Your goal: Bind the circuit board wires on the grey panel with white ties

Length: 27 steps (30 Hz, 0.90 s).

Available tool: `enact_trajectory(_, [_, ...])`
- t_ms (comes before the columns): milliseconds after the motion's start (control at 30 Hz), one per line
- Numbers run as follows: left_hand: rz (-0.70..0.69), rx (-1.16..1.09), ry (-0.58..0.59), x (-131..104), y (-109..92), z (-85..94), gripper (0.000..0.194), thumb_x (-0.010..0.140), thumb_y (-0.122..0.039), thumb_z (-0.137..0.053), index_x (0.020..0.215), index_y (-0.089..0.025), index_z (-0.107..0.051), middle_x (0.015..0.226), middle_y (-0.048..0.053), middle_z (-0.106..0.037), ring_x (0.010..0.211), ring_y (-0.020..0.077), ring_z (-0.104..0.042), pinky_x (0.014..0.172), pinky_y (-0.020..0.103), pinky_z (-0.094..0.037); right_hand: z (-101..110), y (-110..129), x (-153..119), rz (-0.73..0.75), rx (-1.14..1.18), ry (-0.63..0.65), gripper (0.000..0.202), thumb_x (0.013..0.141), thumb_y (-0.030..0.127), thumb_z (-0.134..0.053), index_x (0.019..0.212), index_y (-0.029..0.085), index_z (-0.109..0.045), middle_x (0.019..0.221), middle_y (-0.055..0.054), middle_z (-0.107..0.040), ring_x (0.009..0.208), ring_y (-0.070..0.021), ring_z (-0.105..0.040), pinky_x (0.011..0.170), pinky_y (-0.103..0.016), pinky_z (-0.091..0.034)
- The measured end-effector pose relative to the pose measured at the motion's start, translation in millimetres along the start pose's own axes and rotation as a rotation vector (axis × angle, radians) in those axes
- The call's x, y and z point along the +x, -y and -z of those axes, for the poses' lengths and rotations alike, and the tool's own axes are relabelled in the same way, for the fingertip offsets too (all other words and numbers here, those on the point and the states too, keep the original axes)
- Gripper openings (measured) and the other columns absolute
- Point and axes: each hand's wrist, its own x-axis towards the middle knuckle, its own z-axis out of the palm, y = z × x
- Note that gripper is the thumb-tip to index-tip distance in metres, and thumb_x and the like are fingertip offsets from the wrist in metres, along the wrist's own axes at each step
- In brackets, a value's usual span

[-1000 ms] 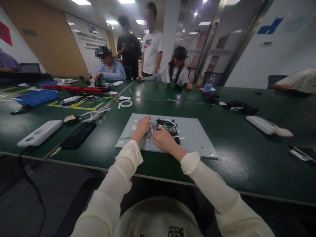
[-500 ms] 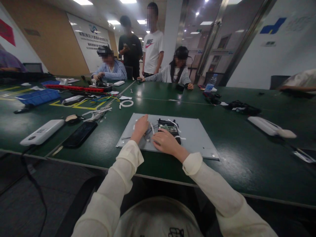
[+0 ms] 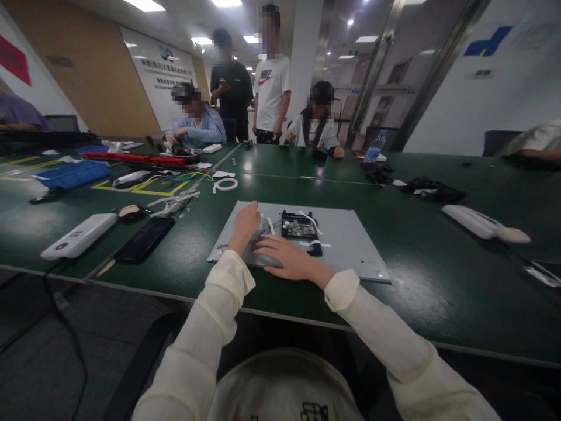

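Observation:
A grey flat panel (image 3: pixel 346 240) lies on the green table near its front edge. On its middle sits a black frame with a green circuit board (image 3: pixel 298 227), with white tape strips beside it. My left hand (image 3: pixel 246 225) is over the panel's left part, fingers curled together; what it holds, if anything, is too small to make out. To its right, my right hand (image 3: pixel 284 254) rests low over the panel with fingers spread, just left of and below the circuit board. Grey cable or film shows partly between the two hands.
Left of the panel lie a black phone (image 3: pixel 144 238), a white power bank (image 3: pixel 79 235) and a blue tray (image 3: pixel 70 174). A white device (image 3: pixel 468 221) lies right. A white coil (image 3: pixel 225 185) is behind the panel. Several people are across the table.
My right hand has shifted left and slightly down, off the circuit board's edge, with its fingers more spread. My left hand has moved slightly left. Across the table, a seated person's hand has drawn back.

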Motion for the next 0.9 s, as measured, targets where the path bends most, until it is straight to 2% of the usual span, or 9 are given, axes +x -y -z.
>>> enact_trajectory(200, [-0.018,0.017,0.008,-1,1,3.3,0.027,0.088,-0.021,-0.037,0.11,-0.014,-0.052,0.096,0.012,-0.065,0.093,0.0215,-0.061,0.075,0.027,-0.042,0,1,-1,0.029,0.018,0.055,0.039,0.089,0.027,-0.046,0.126,0.016,-0.049,0.137,-0.008,-0.042,0.135,-0.0171,-0.02,0.112,-0.037,-0.021])
enact_trajectory(467, [-0.008,0.056,0.044,-2,3,0.3,0.027,0.088,-0.023,-0.037,0.107,-0.015,-0.055,0.093,0.012,-0.065,0.092,0.0213,-0.061,0.074,0.027,-0.042,0,0,0,0.04,0.06,0.08,0.036,0.091,0.023,-0.041,0.126,0.017,-0.049,0.139,-0.009,-0.039,0.135,-0.0154,-0.02,0.111,-0.037,-0.022])
enact_trajectory(567, [0.006,0.051,0.024,-2,5,1.9,0.025,0.088,-0.023,-0.038,0.104,-0.016,-0.056,0.093,0.011,-0.065,0.092,0.0211,-0.061,0.075,0.028,-0.042,0,-5,1,0.018,0.047,0.071,0.035,0.092,0.022,-0.041,0.125,0.018,-0.05,0.139,-0.008,-0.039,0.135,-0.0161,-0.021,0.111,-0.038,-0.023])
enact_trajectory(700, [0.052,0.059,-0.044,-2,6,6.4,0.023,0.088,-0.021,-0.037,0.098,-0.017,-0.057,0.094,0.011,-0.064,0.091,0.0215,-0.059,0.076,0.029,-0.042,-2,-25,-2,-0.068,-0.001,0.035,0.036,0.092,0.023,-0.04,0.126,0.022,-0.051,0.141,-0.007,-0.036,0.135,-0.0182,-0.021,0.11,-0.042,-0.024])
enact_trajectory(800, [0.061,0.076,-0.111,-3,6,9.1,0.023,0.088,-0.018,-0.036,0.094,-0.016,-0.058,0.097,0.011,-0.062,0.096,0.0216,-0.056,0.079,0.03,-0.041,-3,-48,-9,-0.15,-0.048,-0.005,0.036,0.092,0.023,-0.041,0.125,0.022,-0.052,0.141,-0.008,-0.035,0.135,-0.0205,-0.02,0.109,-0.045,-0.024])
enact_trajectory(900, [0.069,0.075,-0.12,-5,5,9.9,0.023,0.089,-0.018,-0.036,0.093,-0.016,-0.058,0.097,0.011,-0.06,0.096,0.0217,-0.054,0.079,0.031,-0.041,-3,-74,-18,-0.233,-0.09,-0.04,0.035,0.092,0.025,-0.04,0.125,0.022,-0.053,0.141,-0.009,-0.035,0.135,-0.0224,-0.02,0.108,-0.047,-0.025])
